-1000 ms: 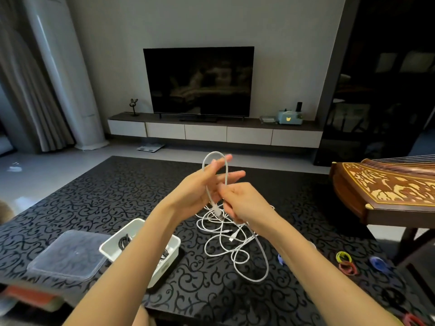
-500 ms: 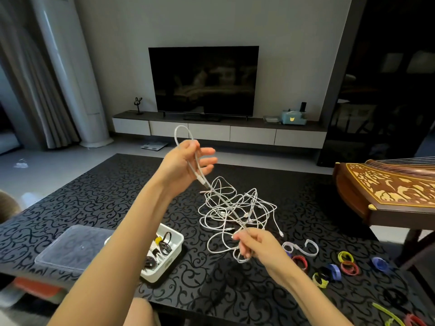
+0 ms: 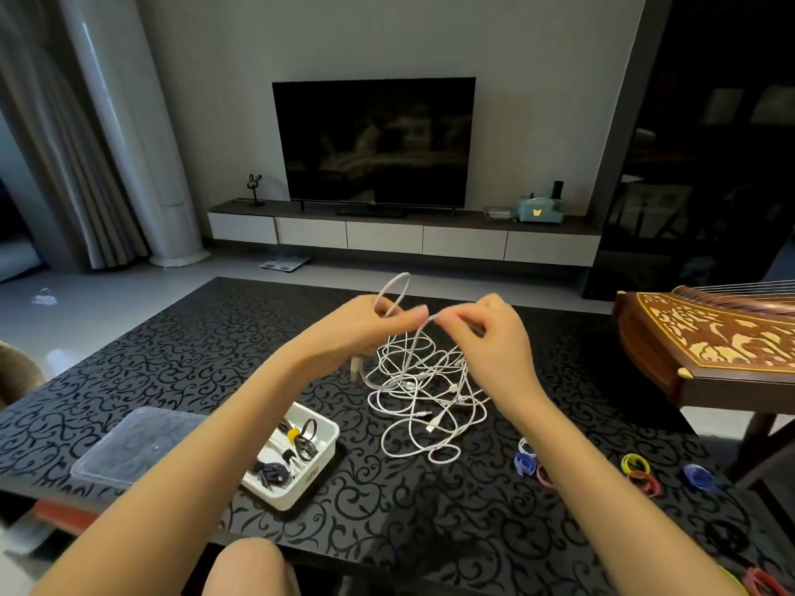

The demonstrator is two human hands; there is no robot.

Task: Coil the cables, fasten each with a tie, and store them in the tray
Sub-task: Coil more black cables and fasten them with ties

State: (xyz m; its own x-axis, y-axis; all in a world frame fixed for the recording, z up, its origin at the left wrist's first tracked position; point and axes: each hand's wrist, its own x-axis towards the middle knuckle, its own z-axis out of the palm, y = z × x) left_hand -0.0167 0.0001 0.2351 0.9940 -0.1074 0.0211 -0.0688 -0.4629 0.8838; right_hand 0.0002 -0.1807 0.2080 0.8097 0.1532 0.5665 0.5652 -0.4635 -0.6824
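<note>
1. Pinching a raised loop of the white cable (image 3: pixel 404 275), the left hand (image 3: pixel 361 329) curls round it; the right hand (image 3: pixel 490 337) pinches the next stretch.
2. Its slack lies tangled on the table (image 3: pixel 172 359), at two o'clock from the tray (image 3: pixel 329 430).
3. Light, limp, prone to snagging, I judge; grip near the loop.

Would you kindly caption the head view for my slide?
Left hand and right hand hold a white cable loop above the tangled pile.

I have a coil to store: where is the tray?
In the head view the white tray sits on the table, near left, between the clear lid and the white cable tangle.
</note>
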